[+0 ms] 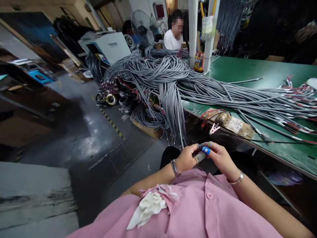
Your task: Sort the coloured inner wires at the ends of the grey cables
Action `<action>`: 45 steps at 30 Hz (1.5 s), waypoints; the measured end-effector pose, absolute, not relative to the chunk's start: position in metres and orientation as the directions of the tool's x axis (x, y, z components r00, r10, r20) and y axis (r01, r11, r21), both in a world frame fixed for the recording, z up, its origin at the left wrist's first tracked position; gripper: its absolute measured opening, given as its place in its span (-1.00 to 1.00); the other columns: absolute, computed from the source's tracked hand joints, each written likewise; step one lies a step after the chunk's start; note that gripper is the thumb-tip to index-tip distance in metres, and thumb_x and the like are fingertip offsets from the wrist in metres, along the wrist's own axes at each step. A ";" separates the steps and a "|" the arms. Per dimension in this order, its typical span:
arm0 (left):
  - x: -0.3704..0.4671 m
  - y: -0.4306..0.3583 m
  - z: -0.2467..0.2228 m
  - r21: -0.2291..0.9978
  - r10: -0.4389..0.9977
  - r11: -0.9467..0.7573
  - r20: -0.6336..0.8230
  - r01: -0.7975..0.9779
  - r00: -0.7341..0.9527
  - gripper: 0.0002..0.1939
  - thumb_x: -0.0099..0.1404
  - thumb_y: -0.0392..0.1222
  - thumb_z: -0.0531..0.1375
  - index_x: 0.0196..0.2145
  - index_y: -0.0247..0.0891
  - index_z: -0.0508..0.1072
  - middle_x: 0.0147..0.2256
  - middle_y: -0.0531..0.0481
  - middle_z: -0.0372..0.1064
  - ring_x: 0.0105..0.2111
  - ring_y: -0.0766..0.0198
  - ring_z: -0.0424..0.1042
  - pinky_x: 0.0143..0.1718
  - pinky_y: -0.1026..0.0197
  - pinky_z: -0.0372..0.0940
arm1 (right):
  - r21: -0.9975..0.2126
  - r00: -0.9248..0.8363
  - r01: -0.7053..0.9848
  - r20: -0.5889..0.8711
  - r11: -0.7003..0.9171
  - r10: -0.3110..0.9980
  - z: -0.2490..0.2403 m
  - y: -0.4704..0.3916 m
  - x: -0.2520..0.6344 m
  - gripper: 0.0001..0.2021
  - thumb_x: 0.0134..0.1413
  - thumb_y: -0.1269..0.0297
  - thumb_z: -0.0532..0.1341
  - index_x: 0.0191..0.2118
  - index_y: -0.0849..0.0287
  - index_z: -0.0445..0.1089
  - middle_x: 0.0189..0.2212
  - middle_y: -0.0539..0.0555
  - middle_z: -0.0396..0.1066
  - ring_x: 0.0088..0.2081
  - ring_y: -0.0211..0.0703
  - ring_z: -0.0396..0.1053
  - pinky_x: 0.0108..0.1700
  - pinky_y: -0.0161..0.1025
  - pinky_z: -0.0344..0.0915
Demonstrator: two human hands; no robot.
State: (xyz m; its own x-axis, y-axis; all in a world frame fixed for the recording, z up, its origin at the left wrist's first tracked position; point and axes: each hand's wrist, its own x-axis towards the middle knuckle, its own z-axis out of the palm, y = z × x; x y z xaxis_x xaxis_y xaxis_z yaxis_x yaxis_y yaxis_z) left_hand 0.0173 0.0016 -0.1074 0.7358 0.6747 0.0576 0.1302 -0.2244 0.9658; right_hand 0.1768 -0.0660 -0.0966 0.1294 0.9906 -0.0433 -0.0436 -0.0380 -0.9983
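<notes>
My left hand (189, 158) and my right hand (221, 158) meet in front of my chest, just off the near edge of the green table (269, 71). Some fingertips wear grey wraps, and a blue cover (206, 150) sits on one of the right hand's. The fingers of both hands are bent and pressed together; whatever they pinch is too small to make out. A thick bundle of grey cables (172, 99) hangs over the table edge, its lower end close behind my left hand. More grey cables (237, 94) lie along the table, with white and red wire ends at the right.
A taped wooden block (231, 123) with a pink clip (214, 129) sits at the table's near edge. White posts (210, 43) rise from the table. Across it sits a person (173, 36) in white. Coiled cables (150, 117) lie below at the left, near a grey cabinet (112, 46).
</notes>
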 end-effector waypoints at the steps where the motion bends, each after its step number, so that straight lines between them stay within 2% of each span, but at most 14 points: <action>1: 0.020 0.002 -0.106 0.980 0.676 -0.161 0.024 0.116 0.737 -0.75 0.22 -0.04 0.20 -0.30 -0.32 0.42 -0.40 -0.05 0.43 -0.42 0.29 0.41 -0.38 0.28 0.31 | -0.999 0.148 -0.030 -0.038 -0.034 0.988 -0.096 -0.066 0.179 -0.78 0.07 0.13 0.26 -0.21 0.14 0.50 -0.40 0.02 0.46 -0.42 -0.24 0.31 -0.37 -0.28 0.24; 4: 0.029 0.003 -0.105 0.994 0.677 -0.008 -0.073 0.106 0.732 -0.66 0.21 0.07 0.19 -0.39 -0.32 0.38 -0.51 0.00 0.38 -0.58 0.36 0.37 -0.53 0.32 0.29 | -0.999 0.202 -0.018 -0.038 -0.035 0.979 -0.097 -0.067 0.185 -0.75 0.11 0.11 0.22 -0.18 0.14 0.49 -0.40 0.03 0.45 -0.44 -0.27 0.26 -0.39 -0.29 0.21; 7: 0.035 0.002 -0.107 0.992 0.689 0.044 -0.115 0.117 0.716 -0.64 0.18 0.09 0.22 -0.37 -0.32 0.39 -0.57 0.04 0.35 -0.66 0.40 0.32 -0.62 0.36 0.23 | -0.997 0.260 -0.060 -0.063 -0.049 0.964 -0.101 -0.068 0.189 -0.74 0.05 0.10 0.27 -0.21 0.16 0.48 -0.37 0.04 0.45 -0.43 -0.25 0.26 -0.40 -0.29 0.20; 10: 0.039 0.003 -0.109 0.987 0.710 0.118 -0.159 0.107 0.686 -0.66 0.18 0.06 0.22 -0.35 -0.33 0.41 -0.57 0.02 0.37 -0.64 0.38 0.35 -0.64 0.38 0.20 | -0.992 0.321 -0.114 -0.089 -0.054 0.943 -0.104 -0.068 0.192 -0.76 -0.03 0.11 0.33 -0.30 0.17 0.46 -0.41 0.03 0.42 -0.43 -0.25 0.25 -0.42 -0.31 0.20; 14: 0.046 0.006 -0.110 0.969 0.740 0.245 -0.191 0.006 0.645 -0.71 0.16 -0.02 0.24 -0.34 -0.34 0.43 -0.45 -0.08 0.46 -0.53 0.31 0.46 -0.64 0.40 0.15 | -0.987 0.323 -0.155 -0.096 -0.048 0.942 -0.108 -0.065 0.194 -0.79 -0.01 0.14 0.32 -0.35 0.18 0.43 -0.46 0.00 0.38 -0.44 -0.27 0.24 -0.42 -0.32 0.18; 18: 0.052 0.008 -0.107 0.936 0.763 0.345 -0.240 -0.064 0.600 -0.77 0.12 -0.10 0.26 -0.41 -0.34 0.40 -0.47 -0.04 0.45 -0.63 0.40 0.39 -0.70 0.41 -0.02 | -0.985 0.305 -0.170 -0.076 -0.024 0.949 -0.110 -0.064 0.197 -0.82 0.00 0.17 0.32 -0.37 0.17 0.41 -0.46 -0.01 0.39 -0.43 -0.27 0.25 -0.39 -0.33 0.18; 21: 0.056 0.009 -0.102 0.918 0.795 0.383 -0.268 -0.107 0.544 -0.76 0.09 -0.11 0.28 -0.47 -0.34 0.36 -0.53 -0.01 0.42 -0.69 0.45 0.31 -0.71 0.40 -0.07 | -0.986 0.285 -0.165 -0.049 -0.001 0.957 -0.110 -0.064 0.197 -0.83 0.01 0.19 0.32 -0.40 0.17 0.40 -0.46 -0.01 0.40 -0.42 -0.27 0.26 -0.34 -0.31 0.21; 25: 0.061 0.012 -0.099 0.906 0.802 0.407 -0.295 -0.114 0.520 -0.75 0.08 -0.09 0.28 -0.47 -0.32 0.34 -0.58 0.04 0.37 -0.71 0.46 0.26 -0.72 0.40 -0.09 | -0.992 0.298 -0.127 -0.016 0.023 0.955 -0.111 -0.064 0.198 -0.82 0.01 0.18 0.31 -0.41 0.16 0.39 -0.46 -0.01 0.39 -0.40 -0.25 0.27 -0.29 -0.28 0.24; 29: 0.062 0.016 -0.106 0.930 0.809 0.360 -0.276 -0.066 0.519 -0.72 0.10 -0.05 0.27 -0.50 -0.31 0.32 -0.60 0.07 0.33 -0.73 0.48 0.21 -0.70 0.39 -0.02 | -0.995 0.299 -0.099 -0.056 -0.028 0.953 -0.115 -0.061 0.204 -0.80 0.01 0.13 0.30 -0.40 0.17 0.40 -0.48 -0.01 0.37 -0.44 -0.25 0.25 -0.36 -0.29 0.22; 36: 0.057 0.019 -0.117 0.973 0.794 0.224 -0.218 0.061 0.568 -0.74 0.13 -0.05 0.25 -0.49 -0.30 0.35 -0.60 0.09 0.33 -0.72 0.48 0.17 -0.69 0.37 0.02 | -0.985 0.222 -0.148 -0.125 -0.093 0.967 -0.108 -0.049 0.210 -0.72 0.00 0.09 0.29 -0.20 0.13 0.43 -0.29 0.06 0.44 -0.30 -0.16 0.34 -0.34 -0.28 0.26; 40: 0.055 0.020 -0.117 0.975 0.774 0.200 -0.216 0.093 0.595 -0.77 0.13 -0.09 0.25 -0.50 -0.29 0.35 -0.61 0.09 0.33 -0.72 0.46 0.19 -0.69 0.36 0.05 | -0.980 0.182 -0.173 -0.128 -0.097 0.975 -0.104 -0.042 0.207 -0.75 -0.04 0.10 0.32 -0.28 0.14 0.43 -0.37 0.04 0.44 -0.35 -0.17 0.34 -0.30 -0.25 0.27; 45: 0.053 0.020 -0.113 0.965 0.765 0.252 -0.245 0.073 0.595 -0.77 0.13 -0.10 0.25 -0.51 -0.30 0.34 -0.61 0.08 0.34 -0.72 0.47 0.21 -0.68 0.38 0.04 | -0.965 0.224 -0.240 -0.163 -0.108 0.961 -0.109 -0.042 0.201 -0.80 -0.03 0.14 0.33 -0.39 0.16 0.41 -0.47 0.00 0.39 -0.43 -0.25 0.28 -0.37 -0.29 0.22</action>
